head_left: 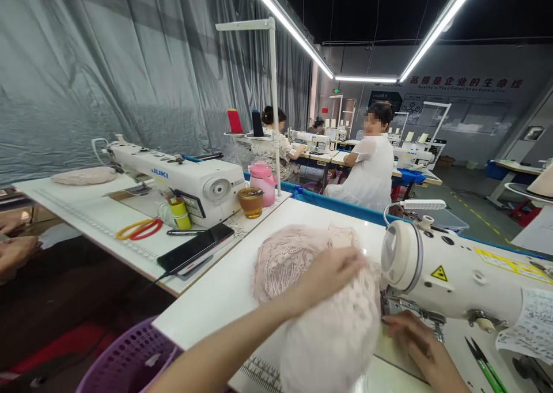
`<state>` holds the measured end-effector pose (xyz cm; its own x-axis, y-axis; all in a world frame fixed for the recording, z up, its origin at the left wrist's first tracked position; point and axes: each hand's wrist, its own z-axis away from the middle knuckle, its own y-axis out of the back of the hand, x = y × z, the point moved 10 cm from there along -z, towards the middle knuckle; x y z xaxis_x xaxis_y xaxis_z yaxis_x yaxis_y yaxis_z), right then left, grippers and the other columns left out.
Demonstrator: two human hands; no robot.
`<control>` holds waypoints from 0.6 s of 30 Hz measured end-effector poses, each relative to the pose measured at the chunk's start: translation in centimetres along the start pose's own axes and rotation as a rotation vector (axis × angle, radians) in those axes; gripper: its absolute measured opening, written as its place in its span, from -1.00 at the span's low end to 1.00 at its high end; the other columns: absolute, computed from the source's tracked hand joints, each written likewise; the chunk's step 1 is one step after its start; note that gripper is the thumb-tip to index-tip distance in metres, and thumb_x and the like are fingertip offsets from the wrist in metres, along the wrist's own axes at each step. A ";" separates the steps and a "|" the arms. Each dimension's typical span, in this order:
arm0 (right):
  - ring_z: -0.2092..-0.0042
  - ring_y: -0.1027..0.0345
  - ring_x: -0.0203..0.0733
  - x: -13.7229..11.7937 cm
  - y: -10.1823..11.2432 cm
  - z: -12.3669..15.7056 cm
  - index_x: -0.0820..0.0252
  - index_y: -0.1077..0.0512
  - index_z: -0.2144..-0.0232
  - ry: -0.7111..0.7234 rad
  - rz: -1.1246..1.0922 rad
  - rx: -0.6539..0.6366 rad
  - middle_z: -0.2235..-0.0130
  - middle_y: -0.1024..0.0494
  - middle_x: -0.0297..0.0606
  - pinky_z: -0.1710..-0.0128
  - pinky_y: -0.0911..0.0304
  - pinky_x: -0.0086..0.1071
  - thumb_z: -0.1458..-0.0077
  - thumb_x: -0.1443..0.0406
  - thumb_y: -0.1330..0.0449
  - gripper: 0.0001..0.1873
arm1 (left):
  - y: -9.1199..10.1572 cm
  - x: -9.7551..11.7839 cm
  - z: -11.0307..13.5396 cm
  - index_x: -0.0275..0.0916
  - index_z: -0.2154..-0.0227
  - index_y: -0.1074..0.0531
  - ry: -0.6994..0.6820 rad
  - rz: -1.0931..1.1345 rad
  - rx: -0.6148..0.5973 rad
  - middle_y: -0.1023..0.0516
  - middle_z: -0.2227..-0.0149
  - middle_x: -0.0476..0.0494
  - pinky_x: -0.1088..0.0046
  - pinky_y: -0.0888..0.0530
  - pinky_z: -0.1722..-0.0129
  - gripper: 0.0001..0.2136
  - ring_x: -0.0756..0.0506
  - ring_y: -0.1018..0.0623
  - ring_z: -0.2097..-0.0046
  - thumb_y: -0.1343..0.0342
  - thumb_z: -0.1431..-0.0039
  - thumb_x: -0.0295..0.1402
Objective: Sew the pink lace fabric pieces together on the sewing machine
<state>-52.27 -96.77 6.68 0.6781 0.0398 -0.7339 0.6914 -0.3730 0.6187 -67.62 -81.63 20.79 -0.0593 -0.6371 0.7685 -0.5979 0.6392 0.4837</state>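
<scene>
A pale pink lace piece (285,254) lies bunched on the white table of the sewing machine (470,272). Over it reaches my left hand (334,272), its fingers curled on the gathered lace near the machine's handwheel end; motion blurs them somewhat. A paler, blurred part of the cloth spreads below that wrist toward the table's front. Close to the needle area, my right hand (415,341) has bent fingers, with the index fingertip near the presser foot. What lies between those fingers is hidden. Green-handled thread snips (486,364) rest to the right of this hand.
On the adjoining table stand another sewing machine (181,177), a cup of tea (250,201), a pink jug (262,184) and a phone (196,249). A purple basket (125,352) sits below. Another person's hands (17,243) show at far left; co-workers sit behind.
</scene>
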 end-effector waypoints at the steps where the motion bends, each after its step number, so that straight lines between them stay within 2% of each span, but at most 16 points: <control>1: 0.21 -0.43 -0.06 0.1 0.1 0.0 0.00 -0.48 0.10 -0.010 -0.004 0.011 0.31 -0.53 -0.18 0.22 -0.35 -0.22 -0.19 0.16 0.02 -0.65 | 0.9 -0.5 -1.4 -0.28 0.45 -0.42 0.020 0.020 0.035 -0.44 0.50 0.03 0.55 -0.28 0.45 -0.73 0.02 -0.40 0.43 0.04 -0.27 -0.24; 5: 0.21 -0.44 -0.10 0.2 0.6 -0.1 0.01 -0.50 0.13 -0.042 -0.017 0.061 0.33 -0.54 -0.20 0.18 -0.35 -0.26 -0.20 0.12 0.00 -0.66 | 4.1 -2.0 -5.3 -0.28 0.43 -0.41 0.037 0.035 0.175 -0.44 0.46 0.01 0.52 -0.29 0.37 -0.72 -0.01 -0.41 0.38 0.06 -0.26 -0.22; 9: 0.19 -0.45 -0.11 0.6 0.3 0.1 0.01 -0.51 0.13 -0.052 -0.018 0.031 0.32 -0.55 -0.20 0.15 -0.35 -0.28 -0.18 0.08 -0.04 -0.66 | 6.9 -3.1 -9.4 -0.28 0.45 -0.42 0.039 -0.008 0.278 -0.45 0.45 0.01 0.50 -0.30 0.31 -0.75 -0.03 -0.43 0.34 0.02 -0.24 -0.26; 11: 0.17 -0.45 -0.10 1.4 0.7 0.3 0.03 -0.52 0.15 -0.097 -0.027 0.093 0.32 -0.56 -0.20 0.11 -0.35 -0.27 -0.18 0.06 -0.04 -0.65 | 8.4 -4.2 -11.8 -0.30 0.42 -0.43 0.071 -0.036 0.327 -0.49 0.39 -0.02 0.47 -0.34 0.23 -0.78 -0.05 -0.46 0.27 0.02 -0.26 -0.32; 15: 0.13 -0.47 -0.06 2.0 1.0 0.4 0.02 -0.55 0.21 -0.134 -0.017 0.153 0.30 -0.58 -0.18 0.11 -0.39 -0.26 -0.14 0.01 -0.07 -0.64 | 10.7 -7.0 -15.8 -0.33 0.25 -0.44 0.177 -0.099 0.382 -0.50 0.22 -0.12 0.29 -0.44 0.12 -0.78 -0.07 -0.50 0.17 -0.03 -0.30 -0.26; 18: 0.18 -0.51 -0.01 1.3 2.0 0.1 -0.02 -0.58 0.32 -0.110 0.038 0.222 0.33 -0.60 -0.18 0.21 -0.46 -0.26 -0.09 -0.03 -0.10 -0.65 | 11.1 -8.7 -17.8 -0.31 0.10 -0.40 0.233 -0.137 0.369 -0.46 0.09 -0.17 0.23 -0.48 0.10 -0.73 -0.10 -0.50 0.11 -0.06 -0.29 -0.22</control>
<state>-50.00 -97.54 6.96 0.6631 -0.0753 -0.7447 0.5858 -0.5672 0.5790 -59.48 -61.27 26.94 0.1960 -0.5640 0.8022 -0.8350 0.3329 0.4381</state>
